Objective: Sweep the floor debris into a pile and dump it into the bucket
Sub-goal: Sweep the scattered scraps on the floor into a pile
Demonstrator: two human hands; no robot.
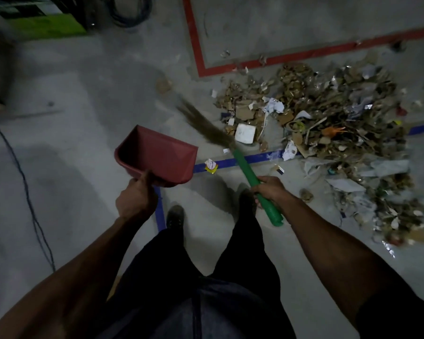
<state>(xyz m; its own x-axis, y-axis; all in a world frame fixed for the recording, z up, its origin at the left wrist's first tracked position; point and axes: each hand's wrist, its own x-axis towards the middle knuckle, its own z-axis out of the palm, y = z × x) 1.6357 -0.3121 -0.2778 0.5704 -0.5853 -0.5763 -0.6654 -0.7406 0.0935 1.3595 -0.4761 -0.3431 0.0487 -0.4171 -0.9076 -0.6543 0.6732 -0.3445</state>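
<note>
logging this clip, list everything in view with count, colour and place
debris pile: one, brown and white scraps, floor at right
dustpan: one, red, empty, held at centre left
broom: one, green handle, brown bristles, centre
red tape: lines, floor at top
blue tape: lines, floor at centre
cable: one, black, floor at left
left hand: grips dustpan
right hand: grips broom handle

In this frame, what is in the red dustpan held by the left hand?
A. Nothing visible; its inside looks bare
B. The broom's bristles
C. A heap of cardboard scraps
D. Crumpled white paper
A: the dustpan, gripped by the left hand, shows only its bare red inside, while the debris pile lies on the floor to the right and the broom bristles are outside it.
</note>
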